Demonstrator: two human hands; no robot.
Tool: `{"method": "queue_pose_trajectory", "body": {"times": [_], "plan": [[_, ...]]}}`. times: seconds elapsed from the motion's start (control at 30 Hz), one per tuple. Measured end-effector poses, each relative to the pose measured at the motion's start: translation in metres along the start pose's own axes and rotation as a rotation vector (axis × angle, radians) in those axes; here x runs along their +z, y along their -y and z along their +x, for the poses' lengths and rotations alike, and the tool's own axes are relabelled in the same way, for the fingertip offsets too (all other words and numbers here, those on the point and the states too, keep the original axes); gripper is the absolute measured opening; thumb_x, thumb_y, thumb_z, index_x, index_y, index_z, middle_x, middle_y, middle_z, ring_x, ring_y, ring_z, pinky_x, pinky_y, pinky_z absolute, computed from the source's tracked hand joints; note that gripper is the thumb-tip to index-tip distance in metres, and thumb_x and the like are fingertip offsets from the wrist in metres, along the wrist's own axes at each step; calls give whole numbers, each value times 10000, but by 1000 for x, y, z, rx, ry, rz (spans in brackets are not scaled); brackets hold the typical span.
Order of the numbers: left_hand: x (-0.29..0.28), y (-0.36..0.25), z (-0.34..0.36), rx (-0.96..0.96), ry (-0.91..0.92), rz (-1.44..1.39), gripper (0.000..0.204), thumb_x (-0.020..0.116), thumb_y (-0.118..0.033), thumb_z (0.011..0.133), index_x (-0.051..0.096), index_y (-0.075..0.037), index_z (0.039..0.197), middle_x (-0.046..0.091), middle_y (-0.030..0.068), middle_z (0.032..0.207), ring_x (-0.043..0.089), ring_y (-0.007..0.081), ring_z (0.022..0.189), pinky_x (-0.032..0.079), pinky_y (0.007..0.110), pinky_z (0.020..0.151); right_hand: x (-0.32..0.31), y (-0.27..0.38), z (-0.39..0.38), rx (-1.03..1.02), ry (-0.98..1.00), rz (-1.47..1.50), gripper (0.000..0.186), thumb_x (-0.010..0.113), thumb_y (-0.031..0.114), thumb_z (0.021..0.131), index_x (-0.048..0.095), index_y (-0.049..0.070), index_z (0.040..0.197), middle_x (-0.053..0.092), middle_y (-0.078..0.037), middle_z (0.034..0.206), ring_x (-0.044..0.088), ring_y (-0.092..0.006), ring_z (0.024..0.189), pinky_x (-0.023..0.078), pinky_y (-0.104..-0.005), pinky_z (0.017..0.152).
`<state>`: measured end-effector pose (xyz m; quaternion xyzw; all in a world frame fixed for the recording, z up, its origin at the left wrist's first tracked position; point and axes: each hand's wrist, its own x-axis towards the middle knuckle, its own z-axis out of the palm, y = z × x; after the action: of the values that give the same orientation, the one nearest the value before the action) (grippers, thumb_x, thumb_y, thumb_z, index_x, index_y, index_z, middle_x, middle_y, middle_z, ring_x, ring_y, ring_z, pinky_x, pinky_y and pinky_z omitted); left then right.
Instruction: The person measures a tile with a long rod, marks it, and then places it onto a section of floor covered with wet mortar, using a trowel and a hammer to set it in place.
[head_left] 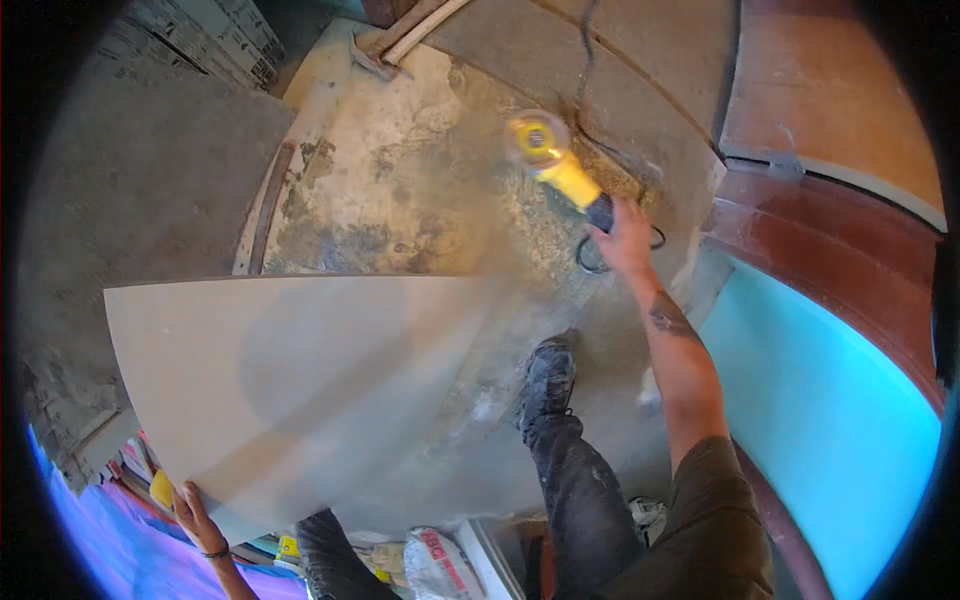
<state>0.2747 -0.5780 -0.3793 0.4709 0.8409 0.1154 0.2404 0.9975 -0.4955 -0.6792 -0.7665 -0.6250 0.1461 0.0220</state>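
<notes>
Two hands at work in the head view, each on its own object. Right hand (628, 238): closed around the dark rear end of a yellow angle grinder (572, 183), arm stretched forward; judged, this reach puts the head well apart from the legs. Grinder location: above the right part of a worn, pale board (395, 120) on the floor, beyond the far right corner of a large pale panel (330, 370). Its round front is blurred; whether the disc touches anything cannot be told. Dust haze softens the panel's right side. Left hand (201, 528): grasping the panel's near left edge, fingers curled over the rim, thumb placement unclear. The left trouser leg (335, 555) disappears beneath the panel's near edge, so the sheet is presumably raised there, the hand steadying it and the leg perhaps propping it; contact with the leg not visible. Right boot (550, 375) planted just beside the panel's right side, likely for balance. A hammer (373, 60) lies at the board's far edge, apparently laid aside, clear of the grinder. A narrow strip (270, 205) lies along the board's left edge, purpose unclear.
</notes>
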Motion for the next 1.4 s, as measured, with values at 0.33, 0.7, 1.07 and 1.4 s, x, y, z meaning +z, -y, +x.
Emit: {"method": "queue_pose_trajectory", "body": {"times": [0.33,0.7,1.07,1.4], "plan": [[-13,5,2,2,18,62,323,502,-275,952,593,28,1016,571,34,902,518,120,899,415,266,812,-6,32,-38,265,-227,-38,688,775,325,678,472,-7,1199,549,-215,1103,507,-399,1047,406,-475,891],[-54,-50,-65,62,357,-63,124,639,-149,844,633,-25,847,664,89,809,612,151,738,485,321,634,-187,320,-62,-409,81,817,696,766,327,711,456,21,1254,469,-200,1276,431,-351,1211,346,-413,1015],[-107,-96,-125,304,359,52,276,670,-267,797,533,-48,701,539,151,675,555,362,639,430,444,546,-295,397,-73,-284,371,957,511,811,392,647,612,36,954,645,-48,873,568,-135,806,464,-298,719],[-194,-151,-32,443,135,111,319,695,-274,767,514,-33,662,553,151,650,564,349,628,427,424,544,-354,495,26,-369,332,1165,512,784,312,691,599,34,1079,638,-22,912,565,-109,839,459,-276,750]]}}
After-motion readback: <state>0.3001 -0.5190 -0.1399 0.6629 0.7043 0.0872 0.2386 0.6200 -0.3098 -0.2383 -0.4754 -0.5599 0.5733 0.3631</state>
